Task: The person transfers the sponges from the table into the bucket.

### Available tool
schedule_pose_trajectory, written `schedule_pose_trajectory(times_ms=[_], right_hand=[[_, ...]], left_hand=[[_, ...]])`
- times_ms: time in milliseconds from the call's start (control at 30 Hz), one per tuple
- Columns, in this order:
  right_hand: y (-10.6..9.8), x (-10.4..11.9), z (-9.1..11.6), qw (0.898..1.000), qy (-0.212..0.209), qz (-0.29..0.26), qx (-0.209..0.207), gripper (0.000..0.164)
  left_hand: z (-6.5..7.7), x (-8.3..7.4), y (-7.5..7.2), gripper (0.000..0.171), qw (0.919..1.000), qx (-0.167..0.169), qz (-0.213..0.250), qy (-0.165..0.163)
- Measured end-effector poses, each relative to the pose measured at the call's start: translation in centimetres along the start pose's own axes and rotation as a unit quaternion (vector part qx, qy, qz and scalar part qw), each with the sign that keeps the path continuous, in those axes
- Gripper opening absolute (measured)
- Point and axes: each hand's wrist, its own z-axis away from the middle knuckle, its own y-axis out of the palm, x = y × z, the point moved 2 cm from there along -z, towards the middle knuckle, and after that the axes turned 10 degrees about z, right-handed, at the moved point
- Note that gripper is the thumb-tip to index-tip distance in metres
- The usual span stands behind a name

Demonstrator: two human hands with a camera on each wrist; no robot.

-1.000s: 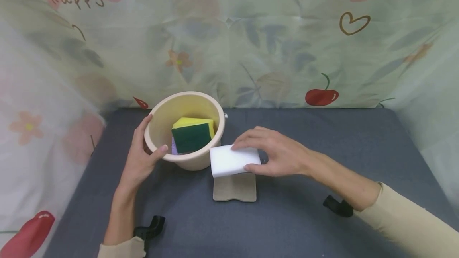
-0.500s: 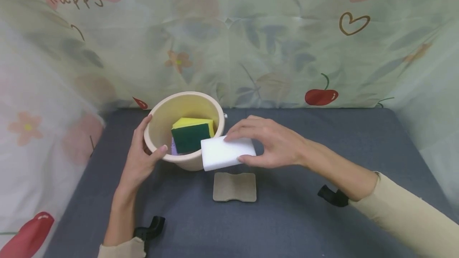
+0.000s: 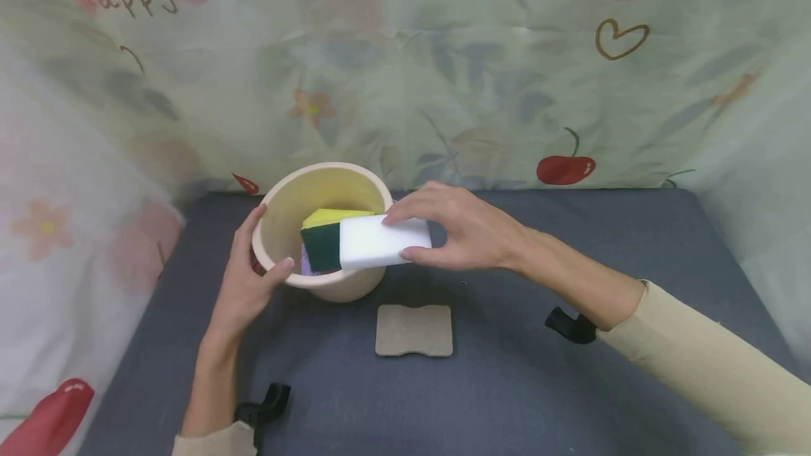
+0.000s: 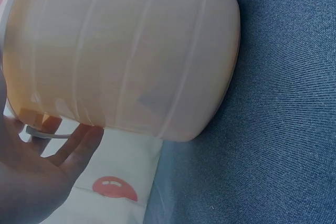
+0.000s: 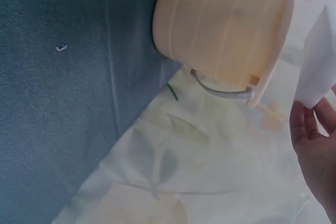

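My left hand (image 3: 243,283) holds the cream bucket (image 3: 336,290) by its left rim, thumb over the edge and fingers along the outer wall. In the left wrist view its fingers lie against the wall near the metal handle. Between thumb and fingers, my right hand (image 3: 465,231) pinches a white sponge (image 3: 374,241), a smooth block. This block overlaps the bucket's right rim in the head view; the right wrist view shows it just outside the mouth. Inside the bucket lie a yellow-and-green scouring sponge (image 3: 322,248) and something purple (image 3: 307,262), mostly hidden.
A beige scouring sponge (image 3: 414,331) with notched sides lies on the dark blue cloth (image 3: 507,385) in front of the bucket. Its yellow edge shows in the right wrist view. Behind the table hangs a printed curtain (image 3: 456,90). A metal handle (image 5: 223,94) hangs down the bucket's side.
My right hand has carried the white sponge left and upward from above the beige sponge to the bucket's rim, exposing the beige sponge fully. The left hand and bucket stay put.
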Motion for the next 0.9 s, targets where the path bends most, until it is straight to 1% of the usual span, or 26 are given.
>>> schedule_pose_trajectory(times_ms=[133,333,567,733,900], right_hand=[[0.1,-0.2,-0.8,1.0,0.022,0.011,0.009,0.039],[0.4,-0.5,-2.2,0.997,0.064,0.025,0.042,0.044],[0.7,-1.3,-3.6,0.992,0.094,0.03,0.076,0.046],[0.8,-1.7,-4.6,0.989,0.108,0.048,0.088,0.044],[1.4,-2.0,-5.9,0.987,0.112,0.059,0.101,0.045]], left_hand=[[0.0,0.0,-0.1,0.09,1.0,0.0,-0.001,0.001],[0.0,-0.1,-0.1,0.09,1.0,0.002,-0.003,-0.001],[-0.1,0.0,-0.1,0.09,1.0,0.004,-0.004,0.004],[-0.2,0.1,-0.1,0.088,1.0,0.007,0.001,0.006],[-0.1,0.2,-0.1,0.088,1.0,0.004,0.003,0.004]])
